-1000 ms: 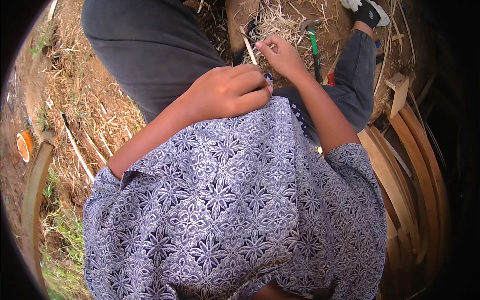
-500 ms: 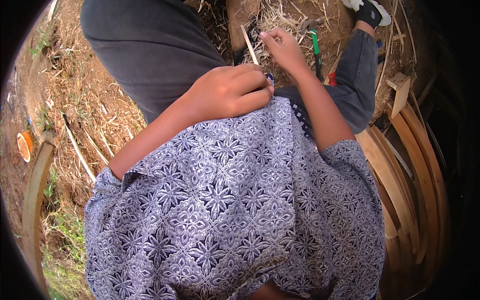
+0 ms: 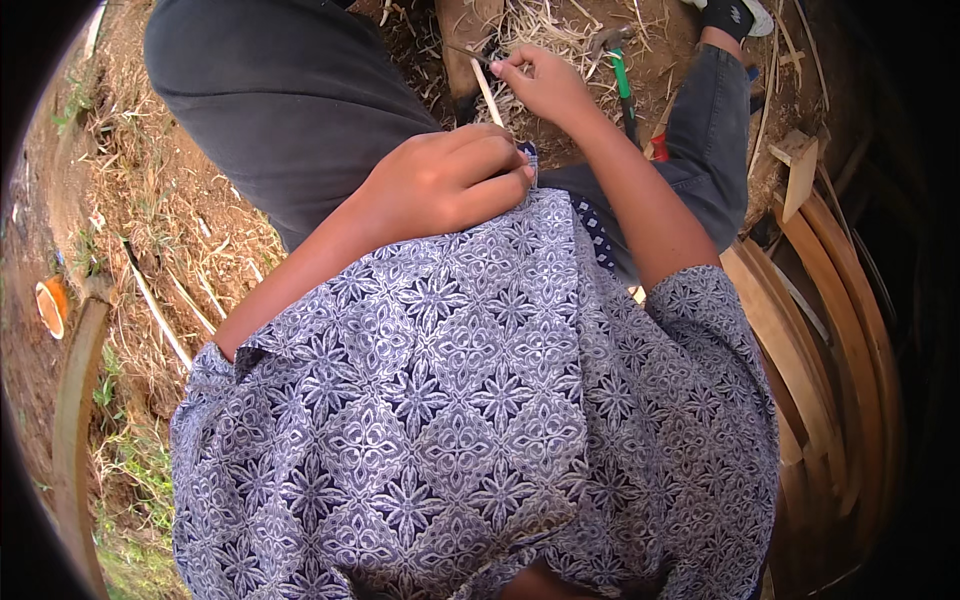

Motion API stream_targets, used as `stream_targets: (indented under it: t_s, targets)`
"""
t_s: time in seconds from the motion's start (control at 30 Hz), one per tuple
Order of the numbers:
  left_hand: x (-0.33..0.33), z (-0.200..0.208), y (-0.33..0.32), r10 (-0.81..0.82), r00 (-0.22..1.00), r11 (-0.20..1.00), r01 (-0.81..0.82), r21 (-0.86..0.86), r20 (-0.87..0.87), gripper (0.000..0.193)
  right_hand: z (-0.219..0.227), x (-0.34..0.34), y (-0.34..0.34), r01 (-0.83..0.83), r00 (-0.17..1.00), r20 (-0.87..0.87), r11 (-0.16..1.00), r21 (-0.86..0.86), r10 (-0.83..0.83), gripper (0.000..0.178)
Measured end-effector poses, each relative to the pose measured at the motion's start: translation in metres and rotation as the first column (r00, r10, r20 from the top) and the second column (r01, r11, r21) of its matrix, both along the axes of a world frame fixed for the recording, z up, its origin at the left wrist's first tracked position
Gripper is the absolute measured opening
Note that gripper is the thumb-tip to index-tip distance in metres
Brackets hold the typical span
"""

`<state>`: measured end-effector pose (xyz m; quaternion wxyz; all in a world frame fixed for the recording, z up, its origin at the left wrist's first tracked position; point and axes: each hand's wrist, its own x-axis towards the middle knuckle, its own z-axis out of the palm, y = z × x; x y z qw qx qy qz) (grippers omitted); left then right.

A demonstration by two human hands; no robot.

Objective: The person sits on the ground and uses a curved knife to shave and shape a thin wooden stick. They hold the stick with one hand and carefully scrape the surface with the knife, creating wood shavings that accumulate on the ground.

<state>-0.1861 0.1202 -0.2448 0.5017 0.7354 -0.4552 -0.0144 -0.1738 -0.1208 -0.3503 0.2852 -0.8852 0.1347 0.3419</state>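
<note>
My left hand is curled into a fist at the hem of my blue-and-white patterned shirt. A thin pale strip rises from behind its fingertips. My right hand is stretched out farther away, over my grey trousers. Its fingers are closed at the strip's upper end on a thin dark blade that points left. How much of the strip lies inside my left fist is hidden.
A green-handled tool and a red object lie on straw-littered ground by my right leg. Curved wooden slats are stacked at the right. An orange bowl and a bent wooden piece sit at the left.
My right hand has moved up along the strip, away from my body. My left hand has stayed at the shirt hem.
</note>
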Motion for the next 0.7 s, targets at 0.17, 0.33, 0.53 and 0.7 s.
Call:
stream_targets:
  t_s: [0.17,0.33,0.53,0.7]
  targets:
    - [0.0,0.0,0.001,-0.004,1.0,1.0,0.004,-0.003,0.0,0.021,-0.022,-0.002,-0.001,0.063,0.998,0.012,0.998,-0.005,-0.063,0.045]
    - [0.002,0.003,0.001,-0.012,1.0,1.0,0.012,-0.003,-0.029,0.022,-0.008,-0.014,-0.001,0.26,0.965,-0.013,0.945,0.196,-0.263,0.04]
    - [0.0,0.003,0.003,-0.006,1.0,1.0,0.006,0.016,-0.031,0.022,0.084,-0.034,0.003,0.188,0.978,-0.137,0.945,0.268,-0.156,0.033]
    - [0.001,0.005,0.003,-0.011,0.999,0.999,0.012,0.035,-0.034,0.023,0.113,-0.052,0.009,0.214,0.977,-0.06,0.926,0.312,-0.206,0.031]
